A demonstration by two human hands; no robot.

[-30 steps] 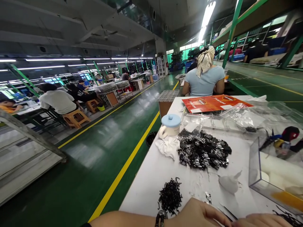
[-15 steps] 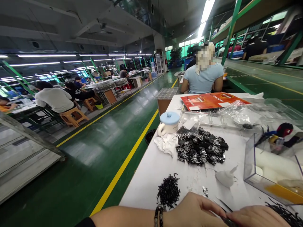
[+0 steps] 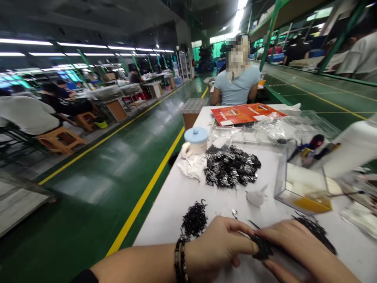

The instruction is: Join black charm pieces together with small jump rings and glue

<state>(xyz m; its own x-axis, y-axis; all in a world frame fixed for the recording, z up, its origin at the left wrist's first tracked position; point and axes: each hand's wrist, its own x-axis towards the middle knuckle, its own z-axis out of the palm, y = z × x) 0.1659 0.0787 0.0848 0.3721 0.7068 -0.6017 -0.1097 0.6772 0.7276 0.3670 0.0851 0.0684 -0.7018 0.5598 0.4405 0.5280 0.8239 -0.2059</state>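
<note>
Low over the white table (image 3: 160, 212), my left hand (image 3: 220, 243) pinches a small black part (image 3: 262, 248) between thumb and fingers. My right hand (image 3: 297, 243) closes on the same part from the other side. A thin dark pointed tip (image 3: 253, 224) sticks out beyond the fingers; its other end is hidden. Just past my left wrist lies a pile of short black curved pieces (image 3: 194, 218). More thin black strips (image 3: 316, 232) lie beside my right hand. Farther back is a heap of black and silvery parts (image 3: 232, 167). A small white pointed bottle (image 3: 256, 196) is in front of my hands.
A lidded mug (image 3: 196, 141) and crumpled tissue (image 3: 193, 167) stand near the left edge. At right is a clear box (image 3: 303, 188) with tools behind it. Orange-red printed sheets (image 3: 247, 113) and clear trays lie at the back. A person in light blue (image 3: 237, 84) sits beyond.
The view has swung right and down, so the table things appear farther left and higher. Both hands show more fully now, still together at the black part.
</note>
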